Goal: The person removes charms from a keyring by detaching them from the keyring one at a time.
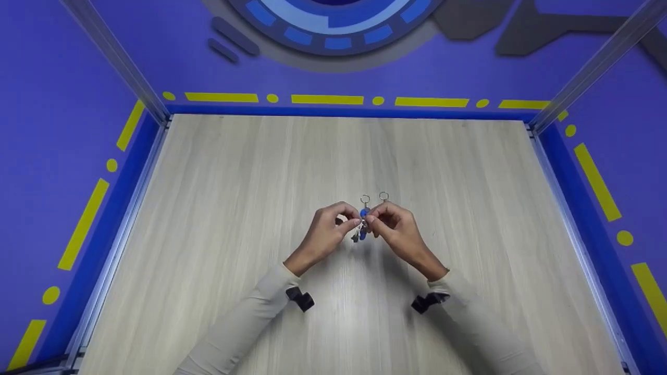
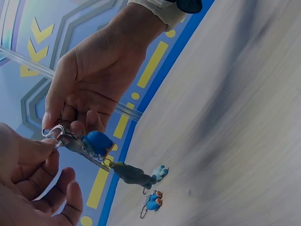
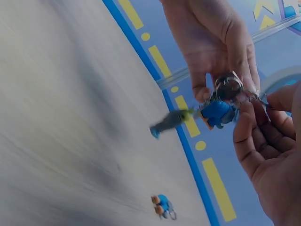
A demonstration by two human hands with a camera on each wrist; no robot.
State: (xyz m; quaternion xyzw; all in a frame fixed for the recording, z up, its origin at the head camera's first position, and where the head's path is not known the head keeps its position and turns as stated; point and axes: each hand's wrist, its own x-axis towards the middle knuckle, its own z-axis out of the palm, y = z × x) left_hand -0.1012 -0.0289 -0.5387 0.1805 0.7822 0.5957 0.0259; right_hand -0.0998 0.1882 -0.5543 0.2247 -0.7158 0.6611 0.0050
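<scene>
Two pale beige fabric sleeves, each with a small black camera at the wrist, lie short of the dangling bunch of blue and grey-green keychain charms. The left hand, just left of the bunch, and the right hand, just right of it, pinch its silver metal rings between thumb and fingertips. A rounded blue charm and a long grey-green charm hang within the bunch. Past it, a blue figure charm with a ring lies on the pale wood-grain table. Farthest beyond the bunch stands a blue wall with yellow bars.
</scene>
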